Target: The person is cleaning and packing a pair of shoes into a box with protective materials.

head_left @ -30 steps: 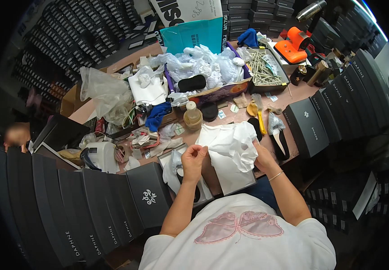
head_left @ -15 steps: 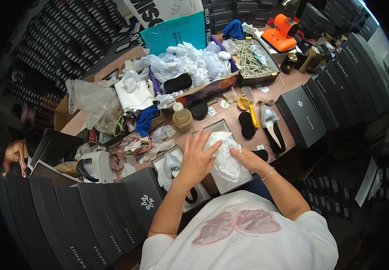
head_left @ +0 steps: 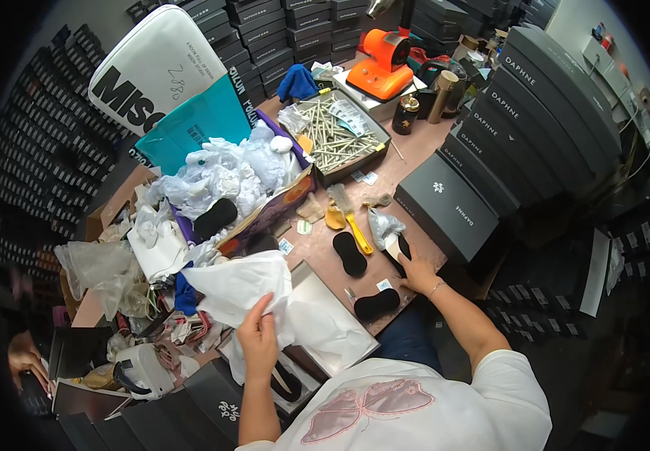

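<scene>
My left hand (head_left: 259, 340) has its fingers closed on a sheet of white tissue paper (head_left: 243, 287), raised over the left side of an open grey shoebox (head_left: 359, 353). More of the paper spreads inside that box. To the right, my right hand (head_left: 419, 273) grips a black shoe (head_left: 395, 249) with a pale insole. Crumpled pale wrapping (head_left: 385, 223) fills the shoe's far end. Beside my left forearm, another dark shoe (head_left: 287, 385) lies in a box, partly covered by paper and arm.
Black brush-like pads (head_left: 350, 253) and a yellow-handled brush (head_left: 360, 234) lie mid-table. Behind are a bin of crumpled paper (head_left: 227, 177), a box of sticks (head_left: 340, 139) and an orange device (head_left: 381, 64). Dark shoeboxes (head_left: 445, 197) are stacked on the right.
The bunched tissue paper in the box is now spread open, one side lifted leftward by my left hand. My right hand has left the paper and moved right onto the shoe. The view has shifted.
</scene>
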Demonstrator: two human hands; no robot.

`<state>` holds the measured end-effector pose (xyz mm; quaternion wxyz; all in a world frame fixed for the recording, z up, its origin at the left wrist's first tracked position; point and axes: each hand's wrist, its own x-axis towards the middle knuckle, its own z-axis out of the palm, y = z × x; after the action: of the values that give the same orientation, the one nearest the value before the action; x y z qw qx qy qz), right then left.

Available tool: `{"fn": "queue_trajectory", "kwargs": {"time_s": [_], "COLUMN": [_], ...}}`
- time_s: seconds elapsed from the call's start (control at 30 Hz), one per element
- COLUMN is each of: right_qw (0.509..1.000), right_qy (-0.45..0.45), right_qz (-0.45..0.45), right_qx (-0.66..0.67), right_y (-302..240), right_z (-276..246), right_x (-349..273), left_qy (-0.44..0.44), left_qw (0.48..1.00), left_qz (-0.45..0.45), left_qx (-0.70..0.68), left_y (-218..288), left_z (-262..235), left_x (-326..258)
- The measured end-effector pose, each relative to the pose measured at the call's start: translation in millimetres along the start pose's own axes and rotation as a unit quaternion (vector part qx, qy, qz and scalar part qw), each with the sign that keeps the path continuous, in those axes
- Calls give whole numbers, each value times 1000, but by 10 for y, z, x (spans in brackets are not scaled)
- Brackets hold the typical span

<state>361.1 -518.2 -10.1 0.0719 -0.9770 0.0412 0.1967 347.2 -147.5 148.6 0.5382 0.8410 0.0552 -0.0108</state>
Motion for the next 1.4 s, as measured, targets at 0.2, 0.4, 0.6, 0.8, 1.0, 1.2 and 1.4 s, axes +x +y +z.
{"fn": "queue_trajectory", "kwargs": {"time_s": [0.2,0.4,0.6,0.8,1.0,1.2,1.4], "right_qw": [932,675,633,561,412,271,287], "right_qy": [51,-338,-407,-397,-464,-519,-494], "right_qz": [-105,-293,-294,-181,-76,-76,-164], "right_qx": [343,587,589,703,781,807,804], "right_y": [254,-452,-1246,-2105,-1560,-1339,-1304], "right_z": [-325,-1479,-1143,-494,-189,184,-31], "right_x": [-318,-1309,-1306,-1174,-1144,-1264,-1305], "left_qy": [79,99,37,-119,36,107,67], "left_qw": [979,977,980,962,960,961,983], "left_qz": [163,181,188,236,112,2,164], "left_qx": [92,48,58,74,252,-255,-41], "left_y": [-37,2,66,116,-773,-735,-214], "left_z": [137,-56,-808,-777,-906,-245,-115], "left_x": [481,284,-335,-754,-665,-544,-759]}}
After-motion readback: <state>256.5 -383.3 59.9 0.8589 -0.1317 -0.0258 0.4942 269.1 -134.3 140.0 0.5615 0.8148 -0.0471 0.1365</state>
